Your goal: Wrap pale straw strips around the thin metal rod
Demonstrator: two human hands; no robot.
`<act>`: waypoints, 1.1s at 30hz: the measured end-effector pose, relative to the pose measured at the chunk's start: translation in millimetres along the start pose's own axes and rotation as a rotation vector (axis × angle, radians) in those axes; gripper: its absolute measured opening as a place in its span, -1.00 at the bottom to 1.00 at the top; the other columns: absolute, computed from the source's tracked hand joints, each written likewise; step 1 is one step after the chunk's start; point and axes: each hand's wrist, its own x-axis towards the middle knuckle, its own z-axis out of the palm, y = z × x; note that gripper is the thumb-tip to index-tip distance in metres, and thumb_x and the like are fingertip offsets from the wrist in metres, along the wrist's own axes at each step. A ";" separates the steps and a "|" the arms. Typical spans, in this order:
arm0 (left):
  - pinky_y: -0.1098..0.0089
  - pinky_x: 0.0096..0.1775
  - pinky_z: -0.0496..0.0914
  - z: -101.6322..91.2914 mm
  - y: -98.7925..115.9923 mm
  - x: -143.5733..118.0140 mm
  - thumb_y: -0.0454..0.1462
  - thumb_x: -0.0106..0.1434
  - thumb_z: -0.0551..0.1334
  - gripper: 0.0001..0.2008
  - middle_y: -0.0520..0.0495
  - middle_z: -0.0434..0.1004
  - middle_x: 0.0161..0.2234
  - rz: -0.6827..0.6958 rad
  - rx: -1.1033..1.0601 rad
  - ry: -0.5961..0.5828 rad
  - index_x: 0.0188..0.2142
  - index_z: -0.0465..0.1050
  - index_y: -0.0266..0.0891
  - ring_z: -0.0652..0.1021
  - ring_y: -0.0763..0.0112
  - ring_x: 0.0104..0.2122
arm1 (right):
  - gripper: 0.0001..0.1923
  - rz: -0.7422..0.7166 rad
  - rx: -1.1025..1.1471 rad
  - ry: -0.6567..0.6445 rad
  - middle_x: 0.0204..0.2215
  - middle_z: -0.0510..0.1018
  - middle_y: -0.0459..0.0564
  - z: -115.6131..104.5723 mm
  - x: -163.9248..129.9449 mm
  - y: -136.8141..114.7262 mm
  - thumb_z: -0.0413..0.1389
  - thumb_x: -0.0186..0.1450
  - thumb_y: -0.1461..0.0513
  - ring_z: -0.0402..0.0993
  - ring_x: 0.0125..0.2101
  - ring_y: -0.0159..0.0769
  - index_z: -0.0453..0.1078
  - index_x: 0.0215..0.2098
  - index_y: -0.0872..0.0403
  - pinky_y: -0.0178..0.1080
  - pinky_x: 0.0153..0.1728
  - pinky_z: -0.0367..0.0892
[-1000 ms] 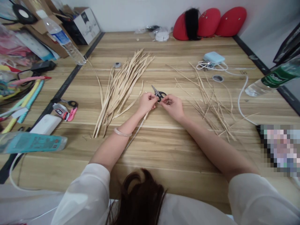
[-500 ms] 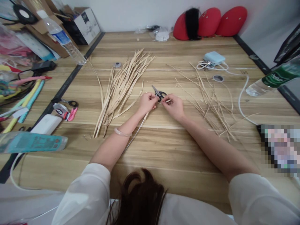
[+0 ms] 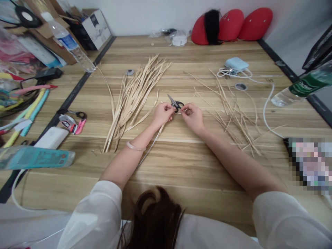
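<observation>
L hand (image 3: 164, 113): thumb + fingers closed in a tight pinch, no gap, on upper end of a thin wire (image 3: 155, 139); pinch sits just on near-left side of the centre scissors (image 3: 176, 103). R hand (image 3: 192, 118): thumb + index also closed, just near-right of scissors, apparently on end of a v. thin pale strip (image 3: 178, 113) spanning the hands; exact grip pt too small to tell. To do it well: L shd pin wire firmly close to where strip meets it; R shd pull lightly + evenly, strip flat, no twist, b/c dry fibre prob. splits if yanked. Wire runs from L pinch back toward wearer, near-left of scissors, w/ a pale sleeve-like section just below fingers; best not to let forearm snag it. Scissors lie at fingertips, blades pointing away + left; can't tell if fingers touch them, so mind handles + tips, maybe nudge clear if strip catches. Farther out: fuller strip bundle (image 3: 137, 91) left of scissors, sparse thin strips (image 3: 230, 107) to right, both in reach; pick unsplit ones. Tape roll (image 3: 241, 86) sits on counter (image 3: 186, 166) beyond + right of scissors, well apart.
</observation>
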 end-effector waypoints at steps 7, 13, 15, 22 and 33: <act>0.56 -0.66 0.22 -0.4 0.5 -0.5 -0.27 0.12 0.25 -0.85 0.09 0.37 -0.65 -0.002 0.014 0.000 -0.49 0.33 -0.28 0.37 0.61 -0.74 | -0.95 0.027 0.000 0.023 -0.40 0.45 -0.05 -0.6 0.4 -3.0 0.07 0.13 0.32 0.35 -0.49 -0.42 0.37 -0.44 0.08 -0.31 -0.46 0.30; 0.54 -0.67 0.23 -0.1 -0.6 0.1 -0.27 0.12 0.25 -0.86 0.08 0.38 -0.63 0.006 0.007 0.004 -0.49 0.33 -0.28 0.38 0.59 -0.74 | -0.81 0.051 0.087 0.023 -0.36 0.45 -0.06 2.1 0.9 1.4 0.13 0.10 0.29 0.35 -0.48 -0.43 0.31 -0.28 0.06 -0.33 -0.46 0.30; 0.54 -0.68 0.22 0.1 -0.5 0.0 -0.28 0.12 0.25 -0.86 0.08 0.38 -0.63 0.006 0.000 0.003 -0.49 0.33 -0.28 0.38 0.59 -0.75 | -0.73 0.075 0.131 0.019 -0.35 0.45 -0.07 3.1 1.0 2.7 0.14 0.10 0.28 0.37 -0.47 -0.43 0.27 -0.22 0.04 -0.33 -0.46 0.30; 0.56 -0.68 0.22 -0.2 -1.3 0.8 -0.27 0.12 0.25 -0.85 0.10 0.38 -0.65 0.012 -0.011 -0.005 -0.50 0.33 -0.27 0.37 0.61 -0.76 | -0.76 0.115 0.201 0.001 -0.47 0.46 -0.14 3.4 -0.1 1.1 0.17 0.10 0.24 0.42 -0.46 -0.41 0.27 -0.26 0.02 -0.30 -0.38 0.34; 0.56 -0.67 0.22 -0.4 -1.1 0.6 -0.28 0.13 0.25 -0.86 0.09 0.39 -0.64 0.006 -0.007 -0.005 -0.48 0.34 -0.29 0.38 0.60 -0.75 | -0.92 0.114 0.167 0.012 -0.56 0.48 -0.12 0.7 -0.5 -5.0 0.22 0.06 0.28 0.35 -0.54 -0.45 0.39 -0.51 0.11 -0.33 -0.47 0.26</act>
